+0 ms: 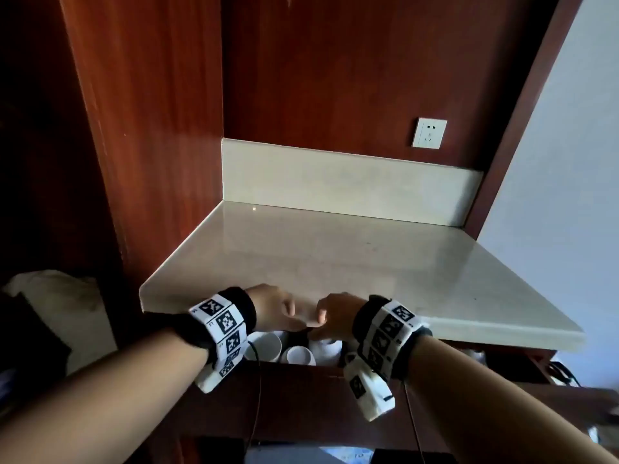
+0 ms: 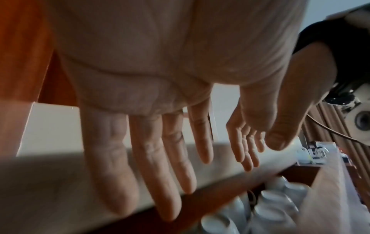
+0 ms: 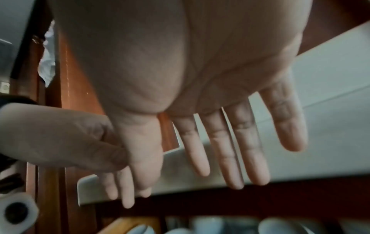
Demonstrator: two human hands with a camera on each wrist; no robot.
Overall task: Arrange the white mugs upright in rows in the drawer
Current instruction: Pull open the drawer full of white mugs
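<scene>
Several white mugs point(image 1: 264, 346) sit packed together in the open wooden drawer point(image 1: 294, 371) under the countertop's front edge; my hands hide part of them. Whether each stands upright I cannot tell. My left hand point(image 1: 274, 308) and right hand point(image 1: 335, 316) hover side by side just above the mugs, almost touching. The left wrist view shows the left hand point(image 2: 160, 142) with straight, spread fingers, holding nothing, and mugs point(image 2: 276, 205) below. In the right wrist view the right hand point(image 3: 220, 134) is likewise flat and empty, over blurred mugs point(image 3: 210, 224).
A beige stone countertop point(image 1: 351, 259) juts out over the drawer, with a wall socket point(image 1: 429, 132) behind it. Dark red wooden panels rise at the left and back. A pale cloth heap point(image 1: 50, 296) lies at the left, and cables point(image 1: 562, 373) hang at the right.
</scene>
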